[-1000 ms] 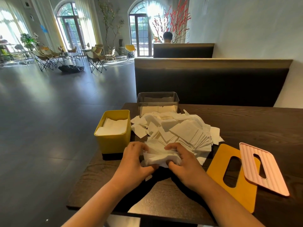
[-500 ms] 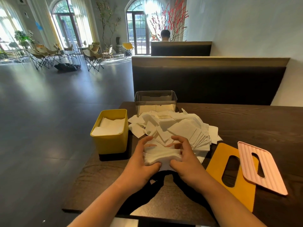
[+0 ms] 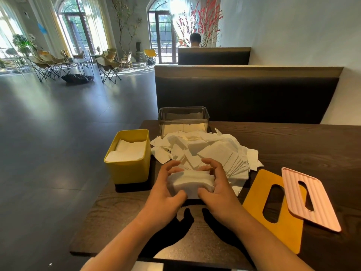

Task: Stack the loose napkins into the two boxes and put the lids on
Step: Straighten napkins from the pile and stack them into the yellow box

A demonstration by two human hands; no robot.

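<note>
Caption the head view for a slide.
Left hand and right hand grip a napkin stack before the loose pile, beside the yellow box.

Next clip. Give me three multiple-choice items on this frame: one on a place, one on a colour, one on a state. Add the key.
1. Where does the pink lid lie?
A. on the floor
B. partly over the yellow lid
C. in a hand

2. What colour is the box left of the napkin pile?
A. yellow
B. pink
C. black

3. The left hand and right hand:
A. are both empty
B. each hold a lid
C. both grip a napkin stack

Key: 1 B, its near edge overlaps the yellow lid. 2 A, its walls are yellow. 3 C, fingers and thumbs curl round the stack.
</note>
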